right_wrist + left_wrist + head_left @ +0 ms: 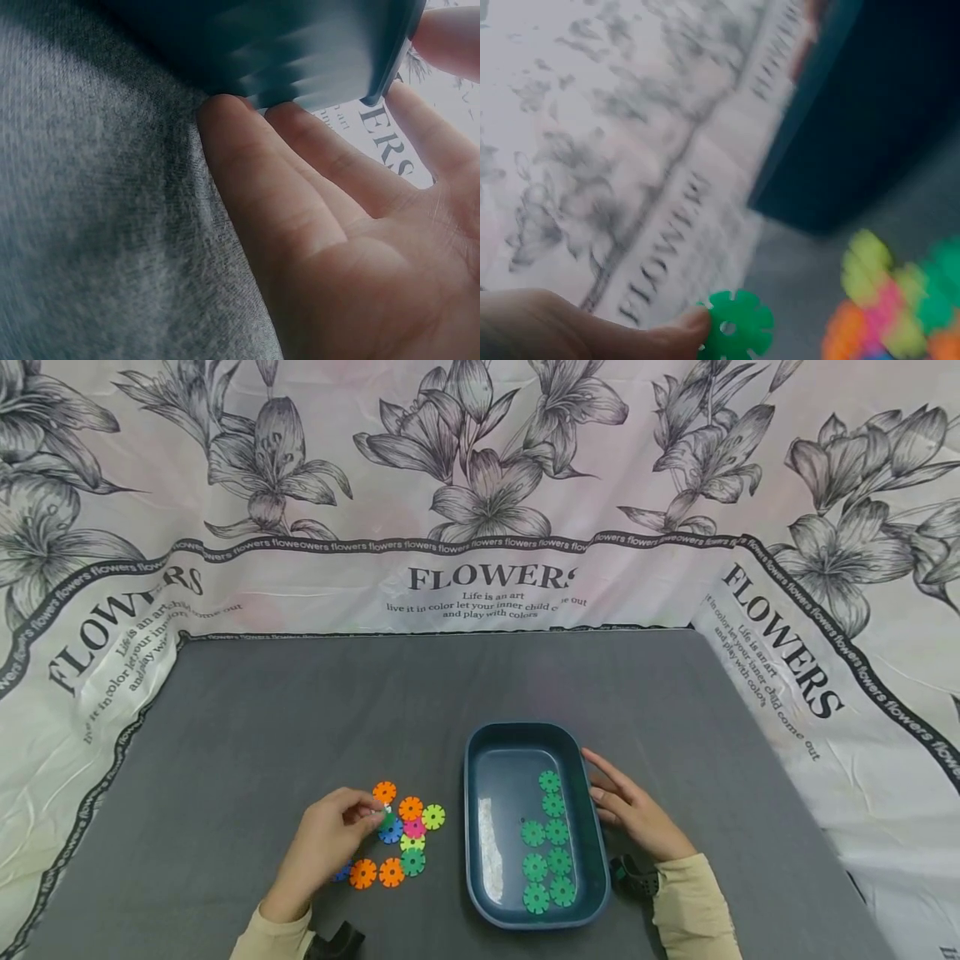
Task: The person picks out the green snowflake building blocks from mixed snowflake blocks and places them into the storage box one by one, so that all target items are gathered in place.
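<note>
My left hand point(324, 837) pinches a green notched plastic disc point(744, 321), close over a small group of like discs. In the left wrist view the thumb lies against its edge. The loose discs are orange point(410, 808), yellow-green point(433, 817), pink point(414, 828), blue point(390, 832) and green point(412, 862). To their right stands a dark blue rectangular tray point(498, 760) with several green discs point(557, 832) along the right part of its floor. My right hand point(639, 817) rests at the tray's right side, its fingers extended with fingertips against the outer wall.
Grey cloth point(315, 710) covers the table. Behind it and along both sides hangs a white sheet point(300, 585) with flower drawings and lettering. A dark strap device point(636, 877) sits at my right wrist, and another point(337, 942) at my left.
</note>
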A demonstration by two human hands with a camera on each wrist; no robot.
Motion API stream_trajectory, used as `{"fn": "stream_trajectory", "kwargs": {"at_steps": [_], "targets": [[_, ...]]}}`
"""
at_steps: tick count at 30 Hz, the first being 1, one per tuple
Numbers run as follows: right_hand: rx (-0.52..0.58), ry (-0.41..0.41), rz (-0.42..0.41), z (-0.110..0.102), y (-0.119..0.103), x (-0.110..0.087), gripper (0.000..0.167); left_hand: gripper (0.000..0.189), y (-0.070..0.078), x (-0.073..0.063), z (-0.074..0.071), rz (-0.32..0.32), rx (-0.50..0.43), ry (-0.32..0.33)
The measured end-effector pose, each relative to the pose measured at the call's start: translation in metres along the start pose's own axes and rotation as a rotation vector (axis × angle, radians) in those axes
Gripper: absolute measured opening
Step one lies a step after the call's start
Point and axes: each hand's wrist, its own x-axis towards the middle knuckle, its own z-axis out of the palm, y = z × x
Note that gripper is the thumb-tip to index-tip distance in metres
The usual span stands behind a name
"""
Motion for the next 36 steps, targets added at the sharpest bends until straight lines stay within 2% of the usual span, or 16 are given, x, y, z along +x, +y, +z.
{"fn": "stream_trajectory", "kwargs": {"at_steps": [3,6,9,13,17,21,27,36], "targets": [[-0.005,-0.002,-0.011,0.000,0.001,0.000,0.054,0.005,0.017,0.017,-0.004,-0.021,-0.124,-0.074],[-0.003,-0.006,-0.012,-0.001,0.002,0.000,0.054,0.006,0.038,0.035,0.001,-0.016,-0.253,-0.165],[0.001,-0.002,-0.009,-0.003,0.003,-0.001,0.055,0.008,0.062,0.054,0.013,0.018,-0.374,-0.261],[0.007,0.001,-0.003,-0.004,0.003,-0.002,0.055,0.013,0.091,0.072,0.037,0.066,-0.438,-0.382],[0.007,-0.007,-0.008,-0.003,0.004,-0.002,0.055,0.018,0.110,0.082,0.062,0.108,-0.341,-0.494],[0.002,-0.001,-0.005,-0.003,0.004,-0.003,0.055,0.022,0.119,0.085,0.083,0.161,-0.215,-0.559],[0.007,-0.002,0.004,-0.002,0.003,-0.002,0.055,0.021,0.120,0.085,0.102,0.258,-0.080,-0.577],[0.002,-0.004,0.001,-0.001,0.003,-0.001,0.054,0.022,0.118,0.082,0.116,0.315,0.025,-0.540]]}}
